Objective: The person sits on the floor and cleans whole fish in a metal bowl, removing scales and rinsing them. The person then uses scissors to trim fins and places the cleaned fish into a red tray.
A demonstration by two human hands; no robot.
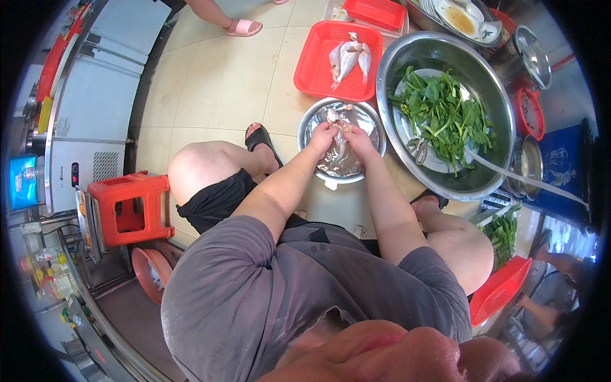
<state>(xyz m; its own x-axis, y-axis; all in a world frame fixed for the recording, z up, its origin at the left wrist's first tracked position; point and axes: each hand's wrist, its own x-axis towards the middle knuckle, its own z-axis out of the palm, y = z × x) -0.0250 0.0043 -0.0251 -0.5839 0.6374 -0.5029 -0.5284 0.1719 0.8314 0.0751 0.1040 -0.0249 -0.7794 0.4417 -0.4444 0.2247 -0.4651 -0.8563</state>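
Both hands are over a round metal basin (310, 167) on the floor, which holds water. Between them is a small pale fish (340, 148), its head pointing away from me and its tail towards me. My left hand (325, 137) grips it from the left side, and my right hand (357, 141) holds it from the right. The fingertips meet near the fish's head end, so fine detail there is hidden. Just beyond the basin, several whole fish (348, 58) lie in a red plastic basket (310, 79).
At the right, a large steel basin (382, 90) holds leafy greens (444, 119) in water, with a hose (530, 180) running in. Stacked dishes (460, 19) stand behind it. A red plastic stool (129, 207) is on the left. Another person's foot in a pink slipper (246, 27) shows ahead.
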